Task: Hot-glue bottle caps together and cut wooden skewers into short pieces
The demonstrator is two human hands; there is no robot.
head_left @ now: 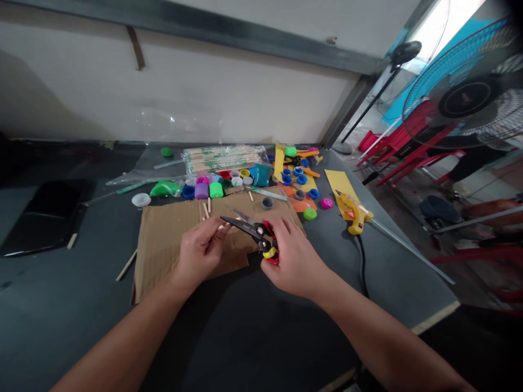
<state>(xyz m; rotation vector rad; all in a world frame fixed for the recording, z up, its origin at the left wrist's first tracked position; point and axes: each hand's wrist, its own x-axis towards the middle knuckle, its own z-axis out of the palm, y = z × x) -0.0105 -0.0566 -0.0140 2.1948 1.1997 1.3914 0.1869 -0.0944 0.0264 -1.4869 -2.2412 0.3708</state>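
My right hand (296, 256) is wrapped round the red and yellow handles of a pair of scissors (247, 225). The dark blades are parted and point left toward my left hand (199, 247). That hand is closed in a pinch on a short pale wooden stick (223, 226), whose tip shows beside the blades; whether they touch it I cannot tell. Both hands are above a piece of corrugated cardboard (159, 239). Short cut stick pieces (206, 210) lie on the cardboard just beyond my left hand. A grey bottle cap (267, 203) rests there too, past the scissors.
Colourful bottle caps (201, 190) and a bag of wooden sticks (224, 159) line the back. A yellow glue gun (356, 212) with a black cord lies right, on yellow paper (340, 182). A black phone (38, 215) is at left. A fan (466, 100) stands beyond the table (404, 272).
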